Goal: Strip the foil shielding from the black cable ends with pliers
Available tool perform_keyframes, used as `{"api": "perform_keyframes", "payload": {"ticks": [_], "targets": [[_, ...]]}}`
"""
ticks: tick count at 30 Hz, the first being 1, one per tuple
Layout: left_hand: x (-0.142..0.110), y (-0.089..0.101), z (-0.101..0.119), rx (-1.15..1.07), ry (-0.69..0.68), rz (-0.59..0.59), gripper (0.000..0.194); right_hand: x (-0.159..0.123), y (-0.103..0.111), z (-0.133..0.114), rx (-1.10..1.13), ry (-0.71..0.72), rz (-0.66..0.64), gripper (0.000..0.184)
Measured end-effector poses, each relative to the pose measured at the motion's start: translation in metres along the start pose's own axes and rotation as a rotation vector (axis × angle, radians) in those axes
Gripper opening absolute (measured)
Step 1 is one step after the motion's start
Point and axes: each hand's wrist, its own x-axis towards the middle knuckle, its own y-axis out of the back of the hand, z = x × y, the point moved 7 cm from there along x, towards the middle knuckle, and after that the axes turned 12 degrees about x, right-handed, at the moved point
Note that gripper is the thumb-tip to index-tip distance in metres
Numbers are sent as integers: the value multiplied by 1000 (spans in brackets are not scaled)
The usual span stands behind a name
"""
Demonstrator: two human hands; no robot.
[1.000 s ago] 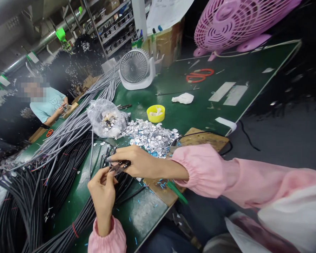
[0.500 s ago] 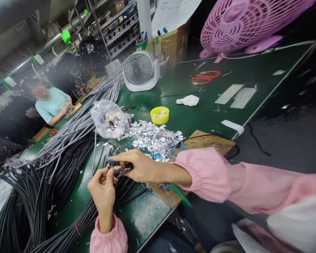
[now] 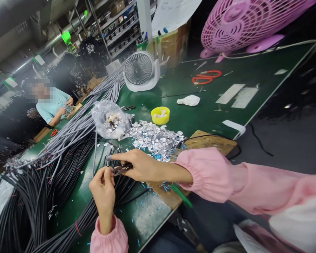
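My left hand (image 3: 103,188) is closed in a pinch on the end of a thin cable (image 3: 108,163), whose silvery tip stands up above the thumb and forefinger. My right hand (image 3: 139,164) wraps round a small pair of dark-handled snips (image 3: 124,168). The blades lie close beside the left fingertips; whether they touch the cable cannot be made out. My right forefinger stretches past the tool to the cable tip, and its end looks grey. Below and left of the hands runs a bundle of black cables (image 3: 85,219) with a red tie round it.
Foil scraps (image 3: 155,138) are heaped beyond my right hand, near a plastic bag of scraps (image 3: 112,121) and a yellow dish (image 3: 160,120). Grey cables (image 3: 76,123) cross the green table. Also there: a white fan (image 3: 140,72), orange-handled scissors (image 3: 206,77), a wooden board (image 3: 210,142) and a seated co-worker (image 3: 54,105).
The snips have turned slightly in my right hand, their blades now lower beside the left fingers. The left fingers have shifted a little, and more of the cable tip shows.
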Motion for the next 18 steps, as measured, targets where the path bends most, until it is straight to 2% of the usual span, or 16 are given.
{"api": "perform_keyframes", "payload": {"ticks": [4,7,12,15,18], "targets": [[-2,6,3,117,28,115,16,0,2,0,-64,-27,-39,47],[-5,11,2,168,72,222,16,0,3,0,-85,-39,-49,50],[-10,15,13,246,-94,363,23,2,3,2,28,-47,-18,46],[-10,16,14,239,-121,371,26,3,3,2,120,-19,11,40],[-6,14,12,173,-78,275,26,2,1,0,171,-20,11,36]]}}
